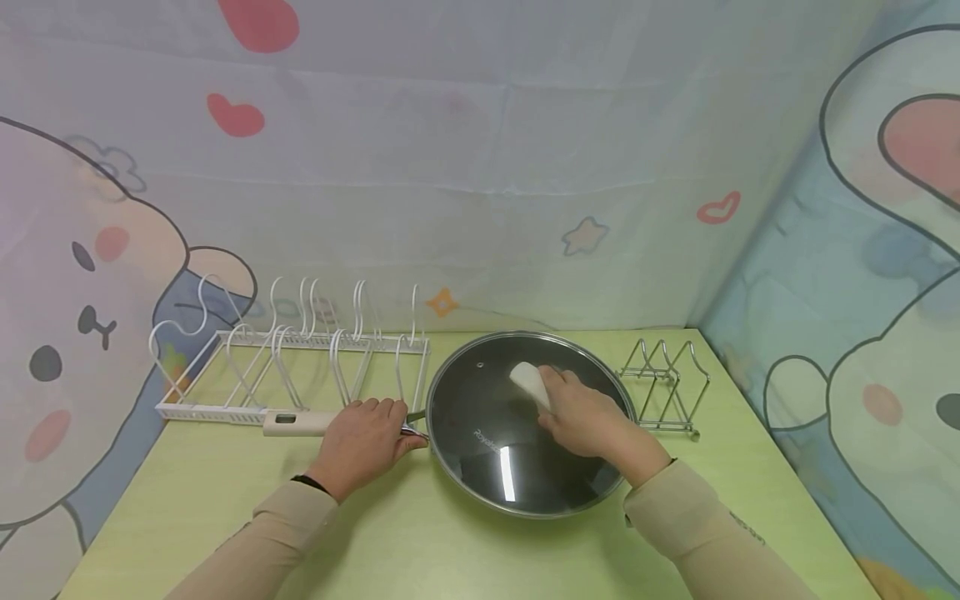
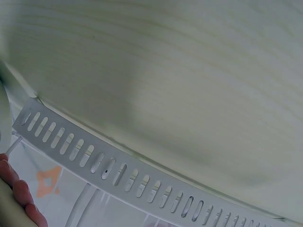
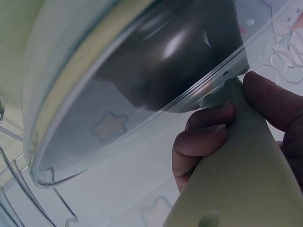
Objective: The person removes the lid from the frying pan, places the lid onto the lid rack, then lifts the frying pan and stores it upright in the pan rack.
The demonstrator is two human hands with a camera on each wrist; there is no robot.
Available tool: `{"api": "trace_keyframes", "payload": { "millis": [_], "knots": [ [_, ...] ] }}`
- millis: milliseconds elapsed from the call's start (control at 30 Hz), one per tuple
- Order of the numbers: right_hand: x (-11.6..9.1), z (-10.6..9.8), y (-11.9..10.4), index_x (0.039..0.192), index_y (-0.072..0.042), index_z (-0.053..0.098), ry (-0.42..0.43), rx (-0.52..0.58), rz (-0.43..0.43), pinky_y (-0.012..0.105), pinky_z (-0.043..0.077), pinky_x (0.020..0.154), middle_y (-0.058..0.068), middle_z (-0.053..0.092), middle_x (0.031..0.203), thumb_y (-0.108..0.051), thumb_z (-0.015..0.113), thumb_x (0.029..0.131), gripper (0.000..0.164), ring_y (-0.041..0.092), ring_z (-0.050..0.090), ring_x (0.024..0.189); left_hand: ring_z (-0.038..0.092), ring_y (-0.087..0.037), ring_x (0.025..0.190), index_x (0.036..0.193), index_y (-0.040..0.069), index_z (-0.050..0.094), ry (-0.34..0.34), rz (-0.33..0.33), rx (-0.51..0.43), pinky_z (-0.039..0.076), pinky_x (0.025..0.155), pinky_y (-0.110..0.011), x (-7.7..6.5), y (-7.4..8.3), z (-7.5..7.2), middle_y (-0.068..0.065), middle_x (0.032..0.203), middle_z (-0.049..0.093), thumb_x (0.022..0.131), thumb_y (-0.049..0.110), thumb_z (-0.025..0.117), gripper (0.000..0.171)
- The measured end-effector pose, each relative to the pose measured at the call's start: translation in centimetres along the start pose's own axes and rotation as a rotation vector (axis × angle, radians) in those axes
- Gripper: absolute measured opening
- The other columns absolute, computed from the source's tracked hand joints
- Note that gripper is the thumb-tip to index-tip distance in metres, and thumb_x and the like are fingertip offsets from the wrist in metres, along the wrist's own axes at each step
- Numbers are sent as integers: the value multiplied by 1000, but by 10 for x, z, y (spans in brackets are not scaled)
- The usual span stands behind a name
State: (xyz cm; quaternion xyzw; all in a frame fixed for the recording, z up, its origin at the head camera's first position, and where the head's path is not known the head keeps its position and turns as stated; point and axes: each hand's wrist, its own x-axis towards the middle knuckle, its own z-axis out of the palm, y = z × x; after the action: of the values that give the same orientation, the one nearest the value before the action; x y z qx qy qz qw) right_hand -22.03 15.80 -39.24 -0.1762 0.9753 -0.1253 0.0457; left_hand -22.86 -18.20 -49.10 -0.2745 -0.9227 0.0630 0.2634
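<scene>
Beige sleeves [image 1: 273,533] lead to the left hand [image 1: 363,446], gripping a handle [image 1: 300,423] that points nine o'clock from the pan [image 1: 465,400], and the right hand [image 1: 581,415], holding the lid [image 1: 525,454] knob [image 1: 531,384] (at its ten o'clock).

Brand name on the dark glass lid [image 1: 517,442], in pale lettering [image 1: 486,441] toward 8 o'clock from the lid knob [image 1: 529,387]: starts "Royal", last letters too blurred to make out; the line reads left to right and slants down toward 4 o'clock. Second marking, on the right sleeve [image 1: 716,542], at about 4 o'clock from the lid: a small, dark, narrow patch [image 1: 747,527] resembling print, running along the forearm, too small and soft in the head view to read.
</scene>
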Motion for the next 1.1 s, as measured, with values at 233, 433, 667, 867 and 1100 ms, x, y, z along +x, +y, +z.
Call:
{"api": "trace_keyframes", "payload": {
  "millis": [233,433,667,867,1100],
  "knots": [
    [0,-2,1,158,-4,39,-17,23,-8,48,60,76,22,62,126,-18,70,102,65,29,65,97,56,-22,59,83,12,52,-3,4,6,47,56,-36,0,0,0,1,66,53,90,66,73,59],
    [1,-4,3,159,-8,40,-48,98,12,44,56,74,19,59,114,-22,70,103,64,26,60,87,55,-22,59,83,12,52,2,9,9,47,56,-35,0,0,1,1,66,52,90,66,73,59],
    [1,-4,3,159,-9,37,-61,82,37,42,54,72,17,60,109,-28,67,106,63,26,60,85,56,-22,59,83,12,52,3,5,15,47,56,-36,0,0,0,1,66,53,89,67,74,59],
    [3,-1,4,154,-6,39,-41,46,24,42,55,70,13,68,100,-32,66,106,61,24,63,81,56,-22,59,83,12,53,-2,3,15,47,56,-36,0,0,-1,1,66,53,90,67,73,59],
    [9,10,5,128,-2,49,32,-32,71,43,52,60,11,66,88,-43,64,105,50,26,61,68,56,-21,58,83,12,53,9,11,23,48,56,-35,0,0,-1,1,66,53,90,67,72,59]
  ]
}}
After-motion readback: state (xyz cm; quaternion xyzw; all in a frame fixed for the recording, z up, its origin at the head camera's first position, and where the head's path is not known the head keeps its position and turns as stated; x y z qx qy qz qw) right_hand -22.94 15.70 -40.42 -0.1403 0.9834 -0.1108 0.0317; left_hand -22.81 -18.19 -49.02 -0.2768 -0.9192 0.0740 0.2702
